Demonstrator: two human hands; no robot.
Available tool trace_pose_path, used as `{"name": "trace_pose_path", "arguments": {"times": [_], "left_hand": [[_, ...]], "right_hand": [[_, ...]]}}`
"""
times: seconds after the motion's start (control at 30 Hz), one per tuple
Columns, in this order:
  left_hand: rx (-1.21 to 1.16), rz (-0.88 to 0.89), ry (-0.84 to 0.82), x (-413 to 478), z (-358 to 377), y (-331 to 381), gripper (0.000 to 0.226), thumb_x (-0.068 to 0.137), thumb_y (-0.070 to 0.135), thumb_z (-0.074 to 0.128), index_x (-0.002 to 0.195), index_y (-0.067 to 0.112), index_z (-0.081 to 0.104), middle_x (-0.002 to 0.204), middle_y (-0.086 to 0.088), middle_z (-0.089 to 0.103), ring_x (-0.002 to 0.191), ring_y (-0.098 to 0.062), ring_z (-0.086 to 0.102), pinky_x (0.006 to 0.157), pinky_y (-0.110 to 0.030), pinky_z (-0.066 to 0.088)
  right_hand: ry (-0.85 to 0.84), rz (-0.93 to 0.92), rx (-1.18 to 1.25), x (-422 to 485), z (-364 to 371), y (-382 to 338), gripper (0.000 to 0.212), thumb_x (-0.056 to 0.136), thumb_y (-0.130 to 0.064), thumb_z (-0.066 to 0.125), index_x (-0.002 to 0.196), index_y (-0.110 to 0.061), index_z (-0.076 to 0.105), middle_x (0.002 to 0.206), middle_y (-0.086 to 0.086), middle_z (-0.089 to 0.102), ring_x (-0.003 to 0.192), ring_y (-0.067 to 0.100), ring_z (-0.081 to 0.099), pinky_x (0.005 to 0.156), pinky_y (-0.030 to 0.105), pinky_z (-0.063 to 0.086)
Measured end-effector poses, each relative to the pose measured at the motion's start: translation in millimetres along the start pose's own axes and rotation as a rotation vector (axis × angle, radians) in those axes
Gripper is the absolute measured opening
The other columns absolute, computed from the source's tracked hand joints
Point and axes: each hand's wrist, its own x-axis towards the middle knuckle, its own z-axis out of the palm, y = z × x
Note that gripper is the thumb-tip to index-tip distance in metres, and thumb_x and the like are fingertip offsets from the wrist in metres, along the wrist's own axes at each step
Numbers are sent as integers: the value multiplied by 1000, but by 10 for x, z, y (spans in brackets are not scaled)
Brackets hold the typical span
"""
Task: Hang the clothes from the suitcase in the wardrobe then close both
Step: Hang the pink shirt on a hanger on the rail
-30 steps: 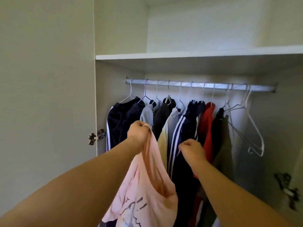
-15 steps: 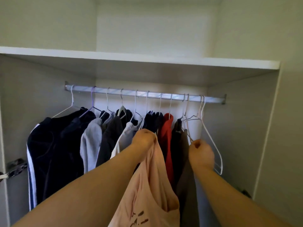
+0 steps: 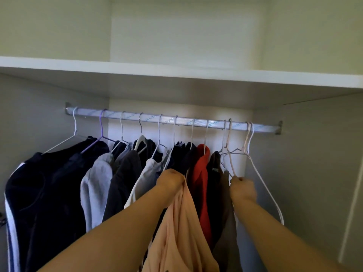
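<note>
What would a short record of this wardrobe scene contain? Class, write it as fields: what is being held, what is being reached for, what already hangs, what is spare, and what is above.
holding: left hand grips a pink garment, not yet on a hanger
reaching: right hand pinches the lower part of a beige hanger hooked on the rail
hung: mostly dark clothes, one red garment
spare: empty white hanger near the rail's right end
above: white shelf

Pink shirt [image 3: 180,232] hem below frame edge.
</note>
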Motion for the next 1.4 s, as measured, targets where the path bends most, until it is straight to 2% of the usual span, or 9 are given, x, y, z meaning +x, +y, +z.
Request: {"name": "trace_pose_path", "arguments": {"times": [0.07,0.17,0.3,0.53,0.77,0.93,1.1,1.23,1.4], "left_hand": [[65,-36,-3,12,-4,-32,22,94,-2,44,102,-11,62,64,-6,43,75,-25,49,73,-30,44],[63,-6,42,-141,28,85,25,94,-3,43,72,-1,56,69,-9,48,63,-18,48,60,-23,40],[136,87,86,-434,87,22,23,92,4,45,107,1,62,116,-18,62,108,-34,59,95,-38,47],[88,135,71,-999,77,-276,17,83,4,44,83,14,58,104,-22,64,99,-39,60,87,-42,51],[64,81,77,-1755,-114,-601,30,91,4,42,116,7,59,96,-7,59,85,-21,54,82,-30,46],[-88,-99,58,-2176,-422,-671,33,98,4,37,126,-3,53,98,-15,59,105,-28,54,95,-32,42],[-108,-106,15,-2386,-881,-725,22,93,5,47,73,14,53,74,-3,55,64,-15,53,61,-23,46],[-96,-208,-8,-2483,-1346,-757,8,74,3,55,69,8,51,73,-11,54,70,-25,53,69,-27,45],[-108,-183,-5,-2500,-1891,-848,20,87,-1,46,76,2,62,75,-13,62,68,-23,59,64,-28,51]], "right_hand": [[33,-32,-17,-28,-31,-19,34,99,-14,39,120,5,58,121,27,57,112,41,53,95,41,43],[43,-64,-2,-134,-111,-16,33,99,-15,38,117,2,59,119,26,57,109,39,53,89,37,43],[4,-55,-9,-423,-330,104,29,98,-19,42,110,-1,62,109,22,60,105,37,55,77,30,36],[-122,-63,-26,-1103,-731,464,30,95,-16,48,65,-13,43,63,4,44,58,14,42,50,26,33],[-265,-44,-41,-1942,-840,662,20,91,-13,54,73,-13,45,69,4,46,62,15,45,55,25,38],[-421,-33,-55,-2582,-640,605,24,89,-9,54,71,-16,40,71,2,46,62,13,43,55,23,36],[-555,-118,-56,-2976,-434,475,16,91,-8,49,76,-14,44,75,1,45,66,11,44,56,20,34],[-641,-156,-34,-3315,-139,301,9,91,-11,44,85,-17,47,78,-1,48,76,17,51,67,27,40],[-762,-257,-69,-3830,334,104,12,91,-13,48,87,-24,51,71,-9,50,74,12,54,70,24,46]]}}
